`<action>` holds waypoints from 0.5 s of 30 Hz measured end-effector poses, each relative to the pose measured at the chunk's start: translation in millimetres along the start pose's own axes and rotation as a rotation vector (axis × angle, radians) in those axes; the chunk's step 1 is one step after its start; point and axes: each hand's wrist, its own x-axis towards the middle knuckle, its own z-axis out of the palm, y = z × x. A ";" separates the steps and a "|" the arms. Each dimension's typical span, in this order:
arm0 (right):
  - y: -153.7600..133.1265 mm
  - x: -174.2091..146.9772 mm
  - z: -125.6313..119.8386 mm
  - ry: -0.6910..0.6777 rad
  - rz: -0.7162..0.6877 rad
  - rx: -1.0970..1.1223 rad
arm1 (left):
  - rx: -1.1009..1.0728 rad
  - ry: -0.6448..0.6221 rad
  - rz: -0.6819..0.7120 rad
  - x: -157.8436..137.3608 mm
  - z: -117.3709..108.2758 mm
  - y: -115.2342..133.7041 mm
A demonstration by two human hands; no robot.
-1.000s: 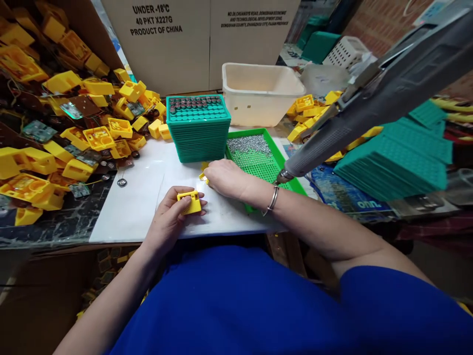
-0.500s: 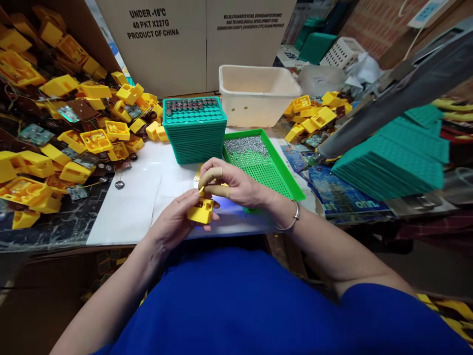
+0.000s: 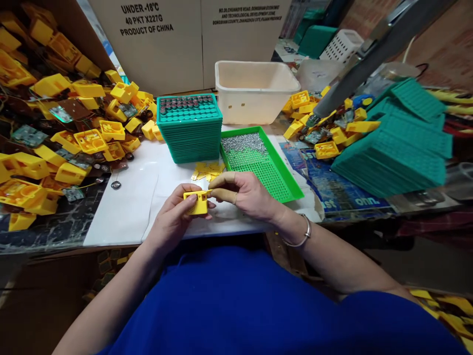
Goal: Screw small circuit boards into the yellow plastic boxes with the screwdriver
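My left hand (image 3: 173, 209) is closed around a small yellow plastic casing (image 3: 200, 206), its thumb lying on the face. The casing has small openings along its upper edge and a patch of little holes. At its right end, my right hand (image 3: 247, 195), with tan covers on thumb and forefinger, pinches a small yellow plastic piece (image 3: 210, 192) against the casing. Most of that piece is hidden by the fingertips. Just beyond the hands lies a pile of flat yellow pieces (image 3: 207, 170) on the white sheet (image 3: 121, 212).
A green tray (image 3: 283, 180) holds many small metal parts. Behind stand a stack of teal trays (image 3: 192, 138) and a whitish bin (image 3: 254, 101). Yellow casings with wiring (image 3: 90, 140) heap up at left. A grey tool (image 3: 347, 84) slants in from upper right, near more teal trays (image 3: 399, 148).
My right hand has moved from above the casing to its right end. The casing is turned more level. The pile of flat yellow pieces is uncovered, and the grey tool has swung up.
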 end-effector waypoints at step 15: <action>-1.7 -6.6 2.3 0.076 -0.220 -0.253 | -0.092 0.022 -0.014 0.0 -3.2 0.7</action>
